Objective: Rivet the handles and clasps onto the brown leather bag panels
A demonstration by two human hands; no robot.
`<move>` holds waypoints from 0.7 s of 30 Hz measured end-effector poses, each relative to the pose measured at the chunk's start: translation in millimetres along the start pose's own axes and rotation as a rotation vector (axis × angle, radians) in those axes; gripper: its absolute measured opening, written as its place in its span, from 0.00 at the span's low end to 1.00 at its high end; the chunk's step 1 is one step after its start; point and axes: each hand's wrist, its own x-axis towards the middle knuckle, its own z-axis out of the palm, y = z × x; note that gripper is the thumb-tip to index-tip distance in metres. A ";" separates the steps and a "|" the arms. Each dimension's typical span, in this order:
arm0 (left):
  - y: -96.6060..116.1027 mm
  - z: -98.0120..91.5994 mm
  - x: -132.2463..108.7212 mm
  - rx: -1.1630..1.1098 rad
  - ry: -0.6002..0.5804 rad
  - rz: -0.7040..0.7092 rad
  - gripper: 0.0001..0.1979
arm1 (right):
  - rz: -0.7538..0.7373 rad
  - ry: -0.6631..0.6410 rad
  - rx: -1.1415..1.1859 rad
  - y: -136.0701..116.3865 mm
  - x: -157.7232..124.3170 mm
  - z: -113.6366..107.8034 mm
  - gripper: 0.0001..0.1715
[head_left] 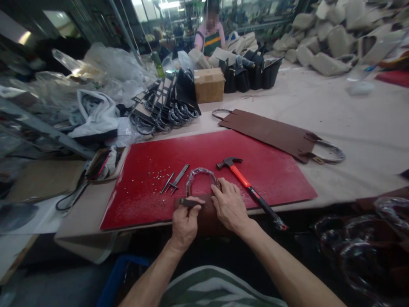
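Note:
My left hand point(184, 224) is closed around a slim dark pen-like tool point(191, 203), its tip pointing right over a brown bag panel point(208, 215). A plastic-wrapped handle point(202, 170) rises from this panel's far edge in an arch. My right hand point(230, 205) grips the panel at the handle's right end, fingers bent over a small metal fitting there. Beneath lies a red board point(150, 155). A claw hammer point(244, 181) rests to the right, its grip overhanging the board's near edge. Left of the handle are a pronged metal tool point(179, 177) and a thin metal rod point(167, 182).
Small bits are scattered on the board's left. Another brown bag panel point(268, 130) with two handles lies behind it. Beyond stand a cardboard box point(209, 85), black bag pieces point(168, 100) and a beige pile point(335, 38). Wrapped handles point(364, 260) sit lower right. A person point(211, 36) is across the table.

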 end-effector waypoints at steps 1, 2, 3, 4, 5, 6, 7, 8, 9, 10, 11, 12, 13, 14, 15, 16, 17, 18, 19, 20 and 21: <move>2.6 -4.3 1.2 -0.051 0.069 -0.105 0.07 | 0.003 -0.002 0.008 1.0 -0.2 1.1 0.22; 5.0 -10.6 3.9 -0.090 0.137 -0.194 0.08 | 0.000 -0.004 0.016 2.0 -0.1 0.8 0.22; 6.8 -18.9 8.0 -0.102 0.199 -0.259 0.10 | -0.003 -0.007 0.023 2.9 0.3 -0.4 0.22; 7.5 -29.1 13.3 -0.079 0.249 -0.298 0.12 | -0.005 -0.006 0.028 3.3 0.8 -2.0 0.22; 6.9 -40.8 19.6 -0.019 0.284 -0.322 0.13 | -0.007 -0.005 0.032 3.4 1.4 -3.6 0.22; 4.9 -53.4 26.4 0.066 0.312 -0.338 0.14 | -0.007 -0.003 0.036 3.1 1.9 -5.0 0.22; 1.4 -66.1 33.4 0.157 0.336 -0.350 0.15 | -0.004 -0.003 0.040 2.6 2.4 -6.0 0.22; -3.2 -78.2 40.0 0.249 0.352 -0.362 0.15 | 0.000 -0.004 0.046 2.2 2.8 -6.6 0.21; -8.7 -89.1 46.1 0.343 0.348 -0.373 0.14 | 0.005 -0.006 0.055 2.0 3.1 -6.8 0.21; -14.6 -98.0 51.3 0.440 0.334 -0.384 0.14 | 0.011 -0.007 0.070 2.1 3.3 -6.6 0.22; -20.6 -104.5 55.4 0.542 0.306 -0.400 0.14 | 0.019 -0.005 0.091 2.6 3.4 -6.0 0.22; -26.3 -108.6 58.5 0.644 0.270 -0.415 0.14 | 0.027 0.005 0.120 3.6 3.5 -5.0 0.23; -31.4 -110.1 60.4 0.734 0.235 -0.425 0.14 | 0.034 0.019 0.154 4.9 3.6 -3.7 0.24; -36.0 -109.5 61.2 0.806 0.200 -0.424 0.14 | 0.041 0.038 0.189 6.5 3.8 -2.2 0.25; -39.8 -107.2 61.0 0.855 0.173 -0.409 0.15 | 0.049 0.062 0.221 8.2 3.9 -0.6 0.27; -42.9 -103.7 60.0 0.884 0.157 -0.376 0.16 | 0.058 0.088 0.249 9.8 4.1 1.0 0.28; -45.3 -99.8 58.4 0.900 0.145 -0.326 0.16 | 0.070 0.116 0.269 11.2 4.4 2.5 0.30; -47.2 -96.1 56.4 0.910 0.137 -0.270 0.15 | 0.085 0.142 0.279 12.3 4.6 3.9 0.31; -48.7 -92.9 54.2 0.922 0.131 -0.223 0.14 | 0.099 0.162 0.279 13.0 5.0 5.0 0.32; -49.9 -90.6 52.0 0.933 0.125 -0.187 0.13 | 0.109 0.177 0.272 13.3 5.4 5.9 0.32; -50.9 -89.2 49.8 0.938 0.123 -0.165 0.12 | 0.114 0.185 0.262 13.3 6.1 6.6 0.32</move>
